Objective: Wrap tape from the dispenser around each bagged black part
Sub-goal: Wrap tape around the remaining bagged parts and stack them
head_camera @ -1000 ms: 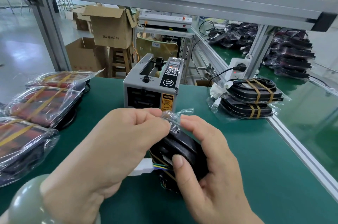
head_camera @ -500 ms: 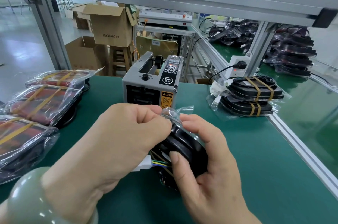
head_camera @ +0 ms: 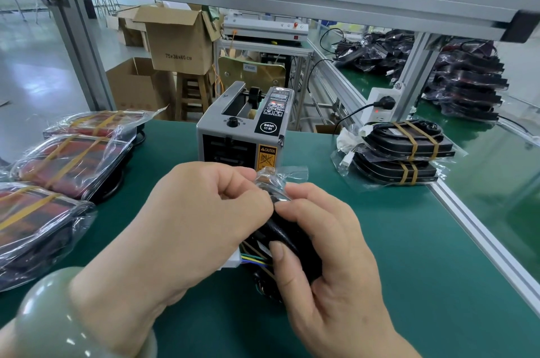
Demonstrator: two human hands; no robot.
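- Your bagged black part [head_camera: 287,233] is right in the middle, held between both hands just above the green surface [head_camera: 409,255], in front of the tape dispenser [head_camera: 242,135].
- It's a rounded, glossy black piece in a clear plastic bag. The loose end of the bag [head_camera: 293,173] sticks up crinkled above your knuckles.
- There's a small brownish bit [head_camera: 264,176] at the top of the bag, next to your left fingertips. It could be tape, but I honestly can't tell.
- Coloured wires [head_camera: 253,259] (green, yellow, blue) come out of the part's left side and run to a white connector [head_camera: 233,262] tucked under your left hand.
- The fingers of your left hand [head_camera: 187,220] are curled in tight, pinching the plastic at the top of the part.
- Your right hand [head_camera: 330,264] is wrapped round the part from the right. The thumb [head_camera: 280,258] is pressed flat on its near face and the other fingers are curled over the top.
- You've got a pale green bangle [head_camera: 49,314] on your left wrist.
- Two taped black parts [head_camera: 409,150] are stacked near the surface's right edge, each with tan bands round it.
- On the left are three more bagged pieces [head_camera: 67,162], reddish and black under the plastic, with tan strips across them.
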